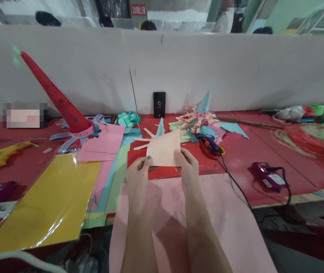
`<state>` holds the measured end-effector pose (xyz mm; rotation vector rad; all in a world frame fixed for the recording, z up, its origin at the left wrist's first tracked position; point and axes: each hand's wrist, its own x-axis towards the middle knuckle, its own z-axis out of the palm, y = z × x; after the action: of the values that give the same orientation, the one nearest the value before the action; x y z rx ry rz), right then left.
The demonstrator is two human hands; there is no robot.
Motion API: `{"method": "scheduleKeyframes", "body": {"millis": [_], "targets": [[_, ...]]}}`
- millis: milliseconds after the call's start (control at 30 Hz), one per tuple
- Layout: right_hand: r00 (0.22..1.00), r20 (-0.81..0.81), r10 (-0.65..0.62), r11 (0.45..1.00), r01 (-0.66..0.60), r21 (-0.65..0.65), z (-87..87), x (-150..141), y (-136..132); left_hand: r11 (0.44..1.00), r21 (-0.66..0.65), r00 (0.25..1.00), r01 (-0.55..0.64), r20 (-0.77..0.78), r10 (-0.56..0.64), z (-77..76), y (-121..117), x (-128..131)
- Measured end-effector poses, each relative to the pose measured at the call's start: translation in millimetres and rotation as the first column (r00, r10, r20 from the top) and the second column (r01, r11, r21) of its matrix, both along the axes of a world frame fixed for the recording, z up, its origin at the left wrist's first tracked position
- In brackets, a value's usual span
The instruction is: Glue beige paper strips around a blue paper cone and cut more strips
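Note:
Between my hands a small peach sheet of paper (164,149) is held up, tilted toward me. My left hand (138,168) pinches its lower left corner, thumb in front. My right hand (189,163) grips the right edge near the bottom. Behind the sheet, partly hidden, stand a light blue paper cone (160,127) and thin peach strips (142,146). Red paper (162,173) lies under my hands. A large pink sheet (221,212) spreads below my forearms.
A yellow sheet (51,197), stacked coloured papers and a tall red cone (56,93) are at left. A yellow glue gun (11,151) lies farther left. A blue glue gun (209,142) with a cord lies right, near a purple power box (270,176). A phone (159,105) leans on the partition.

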<state>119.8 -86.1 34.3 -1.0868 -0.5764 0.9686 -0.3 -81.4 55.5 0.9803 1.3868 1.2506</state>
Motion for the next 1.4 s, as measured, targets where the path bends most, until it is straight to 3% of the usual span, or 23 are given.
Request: {"method": "scheduleKeyframes", "body": {"millis": [167,333,533,700,867,1133,1400], "targets": [[0.974,-0.179,0.142,0.986,-0.155,-0.063,3.0,3,0,0.995,-0.062,0.996,0.072,-0.041,-0.075,1.8,0,-5],[0.850,-0.454,0.266,0.953,-0.302,-0.007,1.3,8,1,0.990,-0.058,0.992,0.128,0.001,-0.129,-1.5,2,-6],[0.871,-0.407,0.276,0.938,-0.336,-0.083,2.4,6,-2,0.989,-0.019,0.989,0.150,0.002,-0.150,6.3,-4,-5],[0.841,-0.393,0.373,0.904,-0.424,-0.049,2.4,7,-1,0.989,-0.032,0.989,0.147,0.016,-0.147,18.4,-14,-7],[0.839,-0.437,0.323,0.922,-0.383,-0.055,0.2,6,3,0.990,-0.050,0.991,0.131,0.032,-0.130,21.2,-17,-10],[0.807,-0.519,0.282,0.917,-0.386,-0.101,10.2,9,-3,0.966,-0.058,0.965,0.252,0.096,-0.246,23.4,-19,-12],[0.873,-0.432,0.226,0.968,-0.251,-0.001,9.8,7,-5,0.971,-0.041,0.971,0.236,0.042,-0.234,29.3,-25,-12]]}}
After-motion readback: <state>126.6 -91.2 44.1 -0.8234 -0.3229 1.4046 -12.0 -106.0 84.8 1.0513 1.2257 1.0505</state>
